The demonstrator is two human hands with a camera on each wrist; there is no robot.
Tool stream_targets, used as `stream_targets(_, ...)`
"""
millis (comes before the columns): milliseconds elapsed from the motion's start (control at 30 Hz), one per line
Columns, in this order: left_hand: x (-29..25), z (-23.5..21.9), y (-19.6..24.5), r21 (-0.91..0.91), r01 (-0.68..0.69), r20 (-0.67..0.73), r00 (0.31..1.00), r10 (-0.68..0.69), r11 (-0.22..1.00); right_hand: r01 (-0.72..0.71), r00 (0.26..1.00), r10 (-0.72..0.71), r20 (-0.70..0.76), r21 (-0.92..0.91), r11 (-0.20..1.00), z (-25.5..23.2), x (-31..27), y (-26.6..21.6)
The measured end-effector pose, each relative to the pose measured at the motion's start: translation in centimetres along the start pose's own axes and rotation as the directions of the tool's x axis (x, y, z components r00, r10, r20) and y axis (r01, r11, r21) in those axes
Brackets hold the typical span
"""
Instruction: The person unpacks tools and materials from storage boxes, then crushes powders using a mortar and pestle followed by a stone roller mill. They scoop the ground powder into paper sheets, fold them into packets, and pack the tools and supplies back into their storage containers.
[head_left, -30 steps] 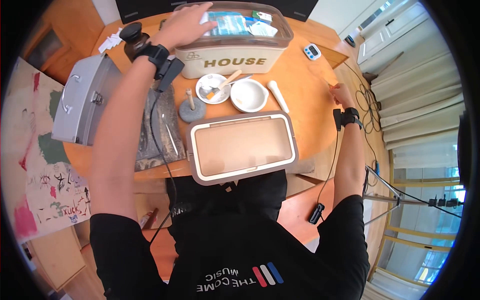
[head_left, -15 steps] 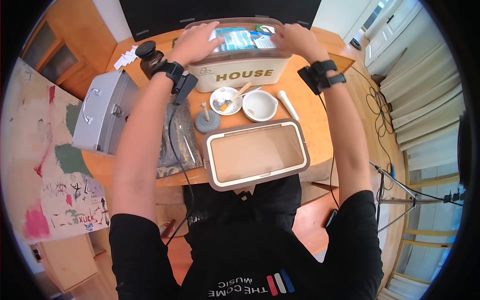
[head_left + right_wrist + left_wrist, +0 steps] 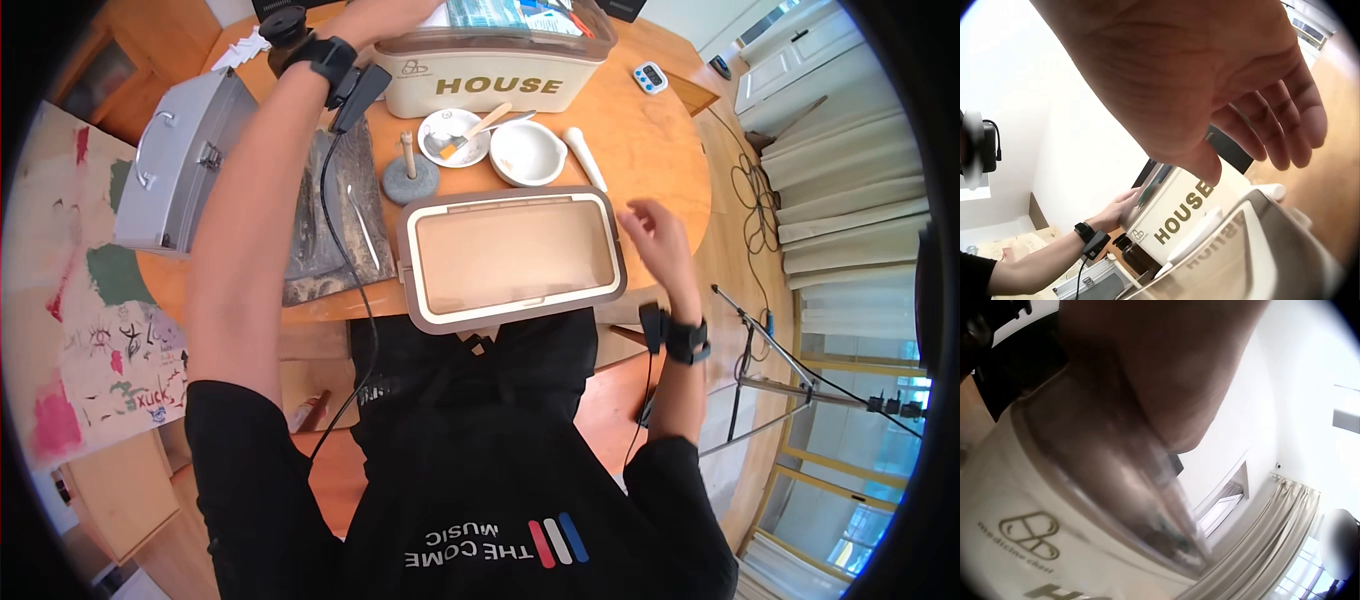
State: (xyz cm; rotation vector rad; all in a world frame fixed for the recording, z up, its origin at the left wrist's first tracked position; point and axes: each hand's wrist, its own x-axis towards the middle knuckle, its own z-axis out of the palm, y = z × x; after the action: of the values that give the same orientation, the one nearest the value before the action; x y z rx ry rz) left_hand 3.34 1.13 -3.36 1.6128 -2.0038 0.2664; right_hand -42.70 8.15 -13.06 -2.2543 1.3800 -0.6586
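Note:
At the back stands a cream medicine chest (image 3: 415,95) lettered HOUSE, with packets (image 3: 485,15) inside its brown see-through upper rim. My left hand (image 3: 395,15) lies over the rim's left end, its fingers cut off by the head view's top edge. In the right wrist view that left hand (image 3: 1113,212) rests at the rim. A clear lid (image 3: 515,255) with a brown and cream frame lies flat at the table's front edge. My right hand (image 3: 657,240) hovers by the lid's right end, empty, its fingers loosely bent.
Between chest and lid are a dish (image 3: 435,130) with a brush (image 3: 475,130), a white mortar (image 3: 528,155), a pestle (image 3: 585,158) and a grey stone base (image 3: 410,182) with a peg. A silver case (image 3: 185,165) and brown bottle (image 3: 287,30) stand left; a timer (image 3: 650,78) right.
My right hand, first out at the right holding something small and orange, went to the chest and is now back by the lid, empty. An orange-red item now shows in the chest's right end.

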Motion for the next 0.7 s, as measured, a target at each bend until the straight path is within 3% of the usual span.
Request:
stream_targets(67,-0.2,-3.6,1.5,-0.246,-0.027,-0.209,0.978,-0.026,0.969,-0.093,0.994,0.099,-0.042,0.121,0.988,1.0,-2.7,-0.4)
stream_targets(100,-1.6,-7.4,4.7,-0.385,-0.009,-0.174,0.983,-0.063,0.923,-0.173,0.984,0.178,-0.014,0.179,0.968,1.4,-3.5,-0.1)
stream_targets(133,-3.4,-10.6,8.0,-0.553,0.228,-0.008,0.960,-0.278,0.801,-0.190,0.981,0.194,-0.001,0.199,0.961,2.0,-4.5,-0.2)
stream_targets(167,-4.9,-9.9,6.0,-0.314,-0.140,-0.342,0.939,0.026,0.939,-0.207,0.975,0.220,-0.022,0.267,0.941,2.4,-5.1,-0.6)
stream_targets(200,-8.5,-13.3,6.9,-0.435,0.118,-0.051,0.987,-0.155,0.893,-0.216,0.969,0.245,-0.044,0.335,0.917,2.8,-5.5,-1.0)
stream_targets(233,-11.2,-14.8,11.4,-0.487,0.091,-0.057,0.989,-0.135,0.869,-0.237,0.961,0.270,-0.061,0.323,0.916,3.1,-5.9,-1.3)
stream_targets(267,-14.6,-15.9,12.2,-0.520,0.123,0.092,0.992,-0.088,0.845,-0.232,0.962,0.268,-0.058,0.349,0.908,3.7,-6.1,-1.4)
stream_targets(300,-18.2,-15.8,14.9,-0.522,0.230,0.174,0.971,-0.161,0.822,-0.229,0.951,0.288,-0.110,0.374,0.899,4.3,-6.5,-1.4)
stream_targets(333,-21.2,-15.5,15.5,-0.453,0.204,0.304,0.951,-0.065,0.868,-0.224,0.937,0.308,-0.164,0.392,0.892,4.6,-6.9,-1.3)
stream_targets(400,-25.5,-14.8,18.0,-0.284,0.421,0.622,0.764,-0.168,0.862,-0.162,0.937,0.258,-0.236,0.361,0.918,5.5,-7.0,-0.4)
stream_targets(500,-30.2,-11.1,19.9,-0.295,0.442,0.596,0.778,-0.198,0.847,-0.207,0.900,0.351,-0.260,0.453,0.867,5.8,-7.4,-0.7)
stream_targets(567,-30.6,-10.1,21.8,-0.347,0.652,0.631,0.694,-0.347,0.674,-0.164,0.907,0.319,-0.273,0.468,0.868,6.3,-7.4,0.0)
stream_targets(700,-31.9,-5.9,22.8,-0.458,0.633,0.492,0.765,-0.415,0.624,-0.124,0.916,0.285,-0.282,0.476,0.871,6.6,-7.5,0.4)
